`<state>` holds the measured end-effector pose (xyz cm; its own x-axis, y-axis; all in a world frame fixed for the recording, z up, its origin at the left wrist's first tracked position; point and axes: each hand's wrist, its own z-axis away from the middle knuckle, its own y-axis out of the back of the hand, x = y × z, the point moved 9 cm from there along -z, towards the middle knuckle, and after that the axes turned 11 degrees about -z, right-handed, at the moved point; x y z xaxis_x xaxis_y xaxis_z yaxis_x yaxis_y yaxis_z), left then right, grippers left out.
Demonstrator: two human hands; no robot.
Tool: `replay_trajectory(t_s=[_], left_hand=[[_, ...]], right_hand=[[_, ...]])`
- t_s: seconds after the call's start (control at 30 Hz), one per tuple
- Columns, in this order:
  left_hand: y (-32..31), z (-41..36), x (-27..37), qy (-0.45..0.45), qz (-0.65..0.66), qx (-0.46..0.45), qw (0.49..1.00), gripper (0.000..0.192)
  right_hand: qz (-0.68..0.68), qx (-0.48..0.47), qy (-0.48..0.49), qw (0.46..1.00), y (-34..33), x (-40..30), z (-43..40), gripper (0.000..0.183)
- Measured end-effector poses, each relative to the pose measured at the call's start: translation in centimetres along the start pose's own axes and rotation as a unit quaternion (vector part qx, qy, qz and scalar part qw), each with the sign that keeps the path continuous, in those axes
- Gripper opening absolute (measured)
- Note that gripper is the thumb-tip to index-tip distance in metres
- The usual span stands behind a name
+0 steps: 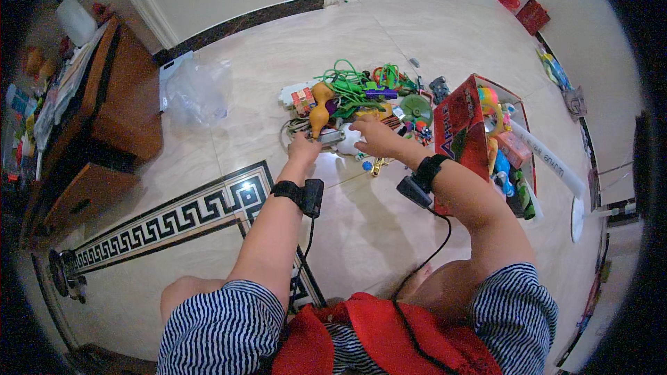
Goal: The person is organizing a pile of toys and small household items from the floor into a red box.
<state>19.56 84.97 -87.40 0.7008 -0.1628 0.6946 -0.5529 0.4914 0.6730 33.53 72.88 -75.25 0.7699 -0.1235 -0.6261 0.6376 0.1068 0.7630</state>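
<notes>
My left hand is at the near left edge of a heap of small things on the floor. Its fingers are by the narrow end of a tan bottle gourd and a grey metallic item; whether they grip either is hidden. Just right of these, my right hand has thumb and forefinger apart beside a white rounded object. Behind the hands lie tangled green cords, a purple plastic piece and a green disc. A small gold-coloured item rests in front of the heap.
Right of the heap stands a red cardboard box holding tape, a blue item and a white tube. A clear plastic bag lies to the left, near a brown wooden cabinet. Black cables hang from both wrist straps.
</notes>
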Motion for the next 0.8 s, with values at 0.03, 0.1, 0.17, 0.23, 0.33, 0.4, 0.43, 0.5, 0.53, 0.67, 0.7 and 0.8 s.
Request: replay_trajectory(t_s=[0.03,0.1,0.17,0.23,0.33,0.4,0.43,0.5,0.53,0.67,0.7,0.8], left_hand=[[0.3,-0.4,-0.7,0.003,0.000,0.004,1.000,0.049],[-2.9,0.7,0.0,0.075,0.076,-0.172,0.979,0.034],[-1.9,3.0,4.9,0.044,0.147,-0.215,0.965,0.026],[-0.9,3.3,6.0,0.023,0.214,-0.233,0.948,0.020],[-0.7,3.1,8.2,-0.019,0.266,-0.269,0.926,0.014],[-0.3,2.7,8.3,-0.024,0.272,-0.248,0.930,0.014],[0.0,2.4,8.2,-0.028,0.277,-0.227,0.933,0.014],[-0.3,2.2,7.4,-0.031,0.289,-0.231,0.929,0.015],[-0.8,2.0,6.7,-0.031,0.299,-0.235,0.924,0.016],[-0.9,-0.7,2.6,-0.136,0.085,-0.032,0.987,0.029],[-1.4,-1.2,0.8,-0.133,0.083,-0.030,0.987,0.029],[-2.7,0.3,2.1,-0.062,-0.017,-0.013,0.998,0.032]], right_hand=[[-0.005,0.000,0.010,1.000,-0.3,-0.8,-0.7,0.044],[0.014,-0.023,0.010,1.000,-1.4,-0.1,-1.1,0.054],[0.018,0.005,0.019,1.000,-0.6,-1.2,-0.1,0.064],[0.022,-0.012,0.024,0.999,-1.1,-3.2,-1.1,0.071],[-0.047,-0.008,-0.011,0.999,-1.0,-3.2,-1.8,0.062],[-0.030,0.042,0.044,0.998,-0.7,-2.0,-2.7,0.046],[-0.029,0.043,0.044,0.998,-0.7,-1.6,-2.8,0.046],[-0.126,0.086,0.011,0.988,0.2,-0.3,-2.8,0.030],[-0.128,0.083,0.027,0.988,0.4,-0.2,-2.8,0.028],[-0.108,0.025,0.014,0.994,-1.0,0.9,-3.9,0.030],[-0.110,0.023,0.017,0.994,-1.5,0.5,-4.2,0.030],[-0.085,0.017,-0.017,0.996,-2.7,2.8,-2.3,0.049]])
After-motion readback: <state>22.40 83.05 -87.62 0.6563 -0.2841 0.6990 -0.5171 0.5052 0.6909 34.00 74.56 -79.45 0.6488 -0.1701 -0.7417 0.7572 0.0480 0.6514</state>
